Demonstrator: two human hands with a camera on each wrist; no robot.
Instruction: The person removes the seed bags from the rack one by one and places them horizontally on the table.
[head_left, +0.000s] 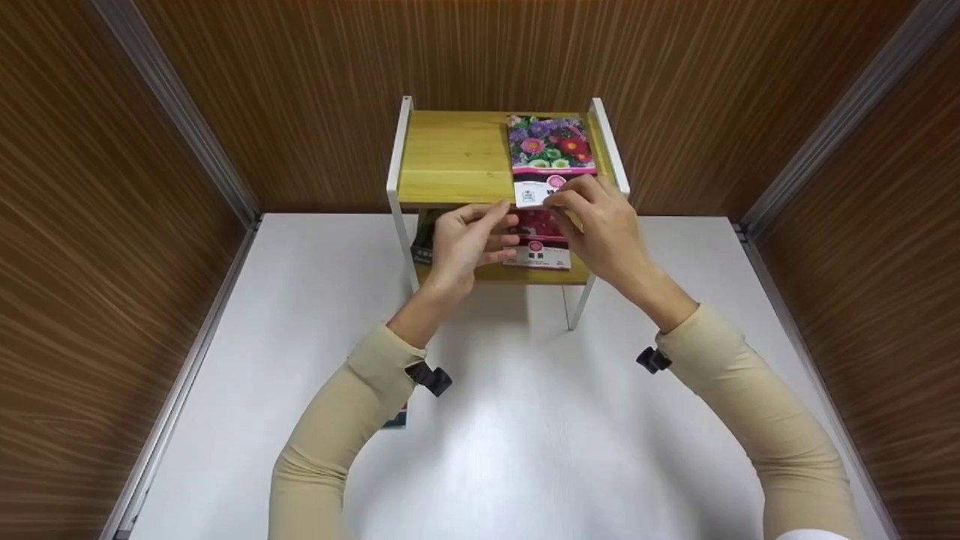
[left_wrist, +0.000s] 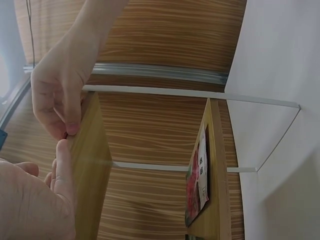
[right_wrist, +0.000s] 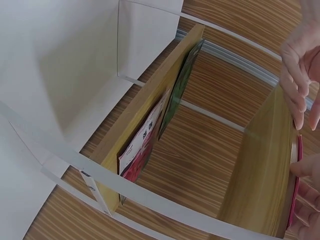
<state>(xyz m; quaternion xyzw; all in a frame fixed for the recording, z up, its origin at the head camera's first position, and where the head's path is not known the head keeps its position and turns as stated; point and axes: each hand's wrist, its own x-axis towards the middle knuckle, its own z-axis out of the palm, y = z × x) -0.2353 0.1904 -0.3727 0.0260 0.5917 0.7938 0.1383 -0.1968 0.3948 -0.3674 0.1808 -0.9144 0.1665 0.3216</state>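
Observation:
A flower seed packet [head_left: 551, 142] lies face up at the right of the upper shelf, its white lower end at the front edge. My right hand [head_left: 604, 225] pinches that end near its right corner, and the packet's pink edge [right_wrist: 296, 185] shows beside the thumb in the right wrist view. My left hand [head_left: 469, 244] is at the packet's left front corner, fingers extended and fingertips close to the shelf edge. In the left wrist view, the left index finger [left_wrist: 63, 165] points up just under the right hand [left_wrist: 65, 85].
The small two-tier shelf [head_left: 454, 157] has white metal side frames. A pink seed packet [head_left: 538, 255] and a dark packet [head_left: 422, 251] lie on its lower board. A teal-edged item [head_left: 396, 418] on the white table is mostly hidden by the left sleeve. Wood-grain walls [head_left: 480, 52] enclose the table.

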